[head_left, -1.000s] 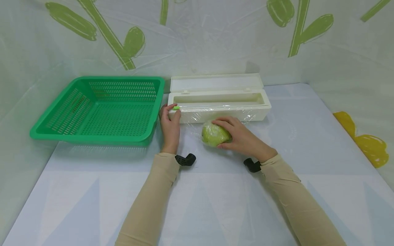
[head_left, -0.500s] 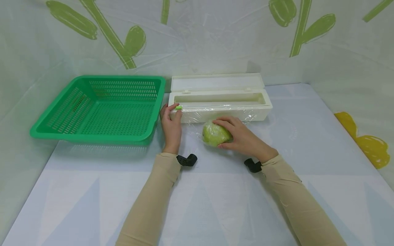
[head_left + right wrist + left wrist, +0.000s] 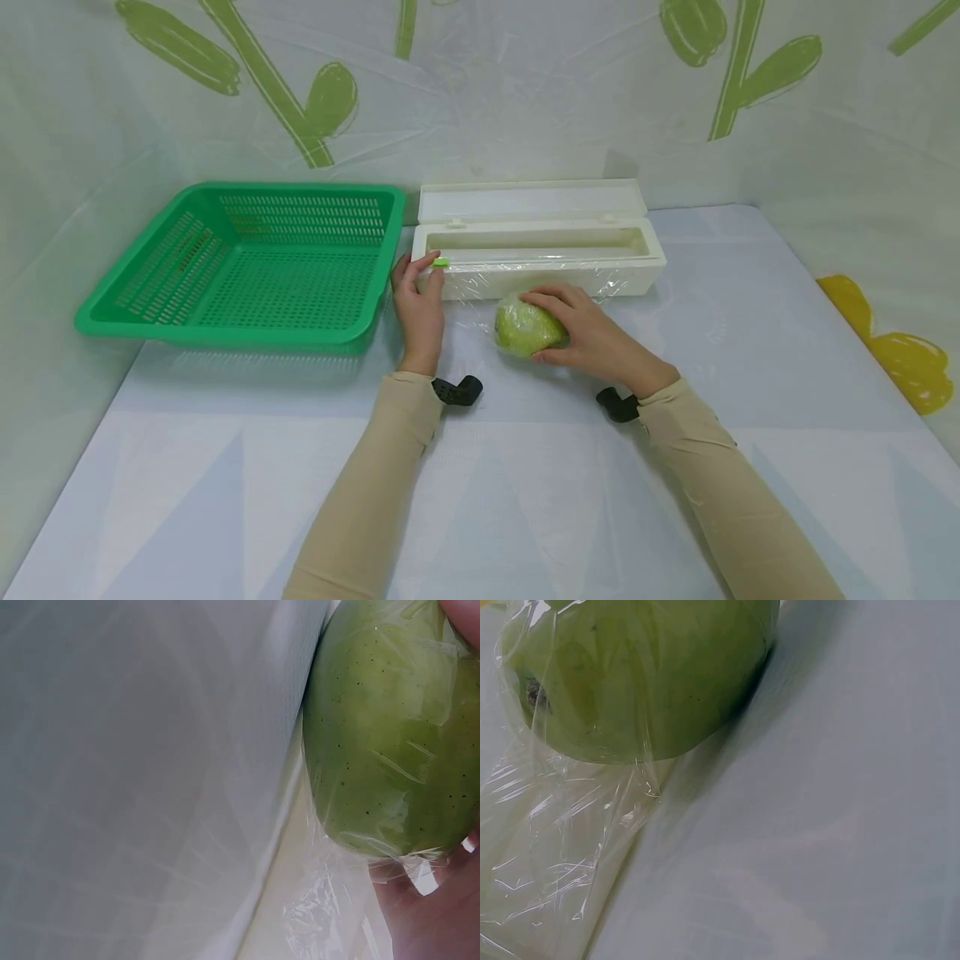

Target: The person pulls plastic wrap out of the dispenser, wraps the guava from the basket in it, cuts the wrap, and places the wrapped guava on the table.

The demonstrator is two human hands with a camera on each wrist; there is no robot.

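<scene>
A green pear [image 3: 527, 327] wrapped in clear cling film [image 3: 480, 312] rests on the table in front of a white cling film box [image 3: 540, 282]. My right hand [image 3: 592, 337] grips the pear from the right, fingers over the top and thumb at the near side. Film stretches from the pear to the box's front edge. At the box's left end my left hand [image 3: 420, 312] pinches a small bright green slider cutter [image 3: 441, 262]. The left wrist view shows the pear [image 3: 637, 682] and the film but no left hand. In the right wrist view, the right hand [image 3: 435, 915] holds the pear [image 3: 390, 742].
A green plastic basket [image 3: 232, 337] stands left of the box, close to my left hand. The box's raised lid [image 3: 532, 200] leans back near the wall sheet. A white and pale blue cloth covers the table [image 3: 510, 500].
The green slider has shifted slightly to the right along the box's front edge, with my left fingers on it. My right hand keeps its hold on the pear.
</scene>
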